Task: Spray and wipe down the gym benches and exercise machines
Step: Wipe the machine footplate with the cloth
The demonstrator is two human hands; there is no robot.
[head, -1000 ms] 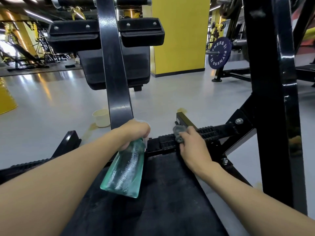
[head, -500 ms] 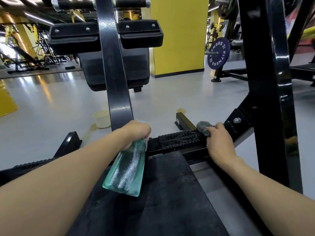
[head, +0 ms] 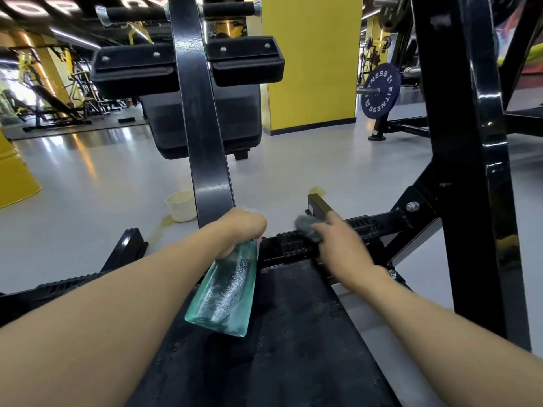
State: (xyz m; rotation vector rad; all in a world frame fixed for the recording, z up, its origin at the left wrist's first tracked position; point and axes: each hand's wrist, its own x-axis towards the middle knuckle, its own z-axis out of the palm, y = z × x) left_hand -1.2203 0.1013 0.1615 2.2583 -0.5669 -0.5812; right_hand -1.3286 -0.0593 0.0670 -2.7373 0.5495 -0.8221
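My left hand [head: 244, 227] grips the neck of a clear green spray bottle [head: 226, 292], which hangs tilted over the black seat pad [head: 293, 333] of the machine. My right hand [head: 340, 248] holds a grey cloth [head: 308, 227] against the ribbed black foot bar [head: 364, 224] just beyond the seat's far edge. The hand and cloth are blurred by motion. The bottle's nozzle is hidden behind my left hand.
The machine's black central post [head: 199, 127] rises ahead with chest pads [head: 188, 69] on it. A thick black frame upright [head: 476, 171] stands close on the right. A cream bucket [head: 180, 205] sits on the grey floor, a yellow pillar [head: 311, 60] and a weight plate [head: 380, 94] further off.
My right hand slid the cloth right along the ribbed bar, then back left toward the seat's middle. My left hand and the bottle stayed almost still.
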